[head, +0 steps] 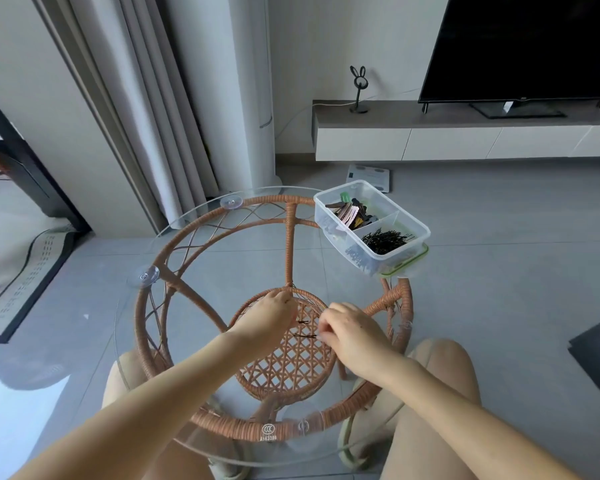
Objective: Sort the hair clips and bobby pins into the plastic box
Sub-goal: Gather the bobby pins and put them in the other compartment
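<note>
We are picking up the last 2 bobby pins (304,329) near the plastic box (371,226). Our left hand (269,318) and right hand (349,332) are pinching 1 each, we think. Next, we carry them up into the box.

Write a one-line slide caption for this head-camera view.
Both hands pick bobby pins off a glass table; plastic box waits at the far edge.

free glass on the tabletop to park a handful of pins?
Bare glass on the left, between the two suction cups and the left hand. More at the near rim, by the knees. Crowded: far-right edge, where the plastic box sits, and the centre, where both hands and the loose bobby pins are.
</note>
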Available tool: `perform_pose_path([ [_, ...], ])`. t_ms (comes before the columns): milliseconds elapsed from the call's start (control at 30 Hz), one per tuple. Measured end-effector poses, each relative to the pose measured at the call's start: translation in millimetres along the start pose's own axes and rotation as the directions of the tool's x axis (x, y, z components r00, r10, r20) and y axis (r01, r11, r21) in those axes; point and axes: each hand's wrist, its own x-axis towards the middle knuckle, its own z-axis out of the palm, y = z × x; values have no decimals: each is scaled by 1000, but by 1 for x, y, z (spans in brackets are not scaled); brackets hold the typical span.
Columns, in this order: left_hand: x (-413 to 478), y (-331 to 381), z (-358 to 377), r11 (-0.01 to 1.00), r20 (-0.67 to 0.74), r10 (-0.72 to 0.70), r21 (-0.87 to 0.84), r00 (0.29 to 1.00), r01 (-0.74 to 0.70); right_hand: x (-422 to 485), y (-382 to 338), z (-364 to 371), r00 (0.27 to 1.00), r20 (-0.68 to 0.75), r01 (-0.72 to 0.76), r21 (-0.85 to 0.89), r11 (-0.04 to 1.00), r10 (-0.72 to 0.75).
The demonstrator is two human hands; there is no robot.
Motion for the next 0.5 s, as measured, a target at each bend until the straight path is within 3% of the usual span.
perform_pose_path([
  [133,-9,10,5,981,36,-105,169,994,97,8,-11,10,998,41,44,-149,988,-39],
  [267,-14,8,4,964,98,-151,233,984,125,13,-15,5,985,150,139,-353,925,-90],
  [367,-15,8,-5,978,135,-197,96,971,185,8,-12,8,976,183,177,-369,912,-116],
  [500,0,14,-42,950,113,-227,-195,967,245,2,12,-28,997,71,36,-185,982,-23],
])
